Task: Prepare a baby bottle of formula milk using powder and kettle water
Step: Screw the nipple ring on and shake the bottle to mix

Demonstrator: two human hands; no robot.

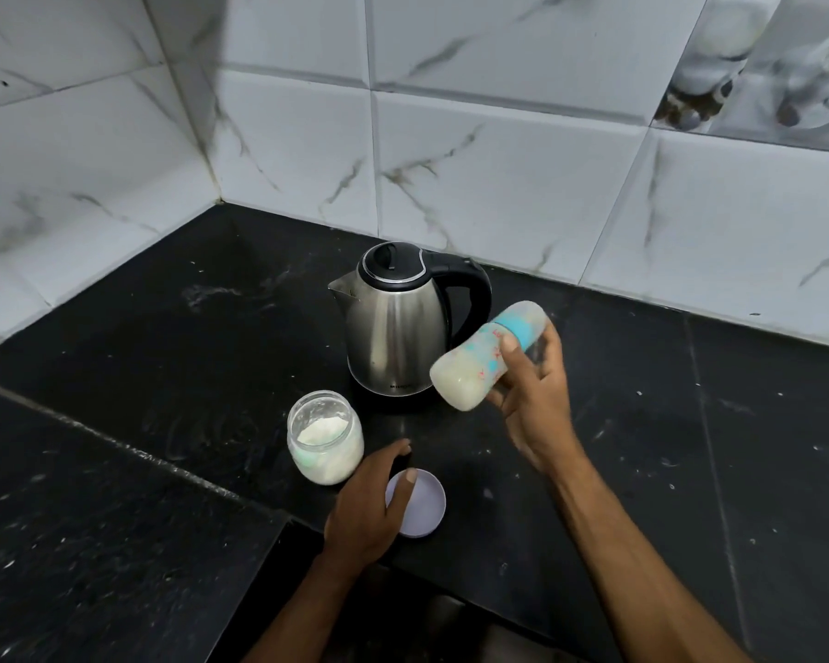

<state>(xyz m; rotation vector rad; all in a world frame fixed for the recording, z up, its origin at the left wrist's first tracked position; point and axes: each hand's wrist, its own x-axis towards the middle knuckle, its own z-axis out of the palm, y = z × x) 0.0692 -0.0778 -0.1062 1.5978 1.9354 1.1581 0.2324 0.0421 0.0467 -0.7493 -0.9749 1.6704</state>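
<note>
My right hand grips a baby bottle with a blue collar and a clear cap, tilted nearly flat above the counter, its base towards the left and milky liquid inside. Just behind it stands a steel kettle with a black lid and handle, on its base. An open glass jar of white powder sits left of the front. My left hand rests on a pale lilac lid lying on the counter, thumb on the lid's inside and fingers curled over something dark that I cannot make out.
The black stone counter runs into a corner of white marble-look wall tiles. A step in the counter edge drops away at the lower left, near my left forearm. White specks dot the surface.
</note>
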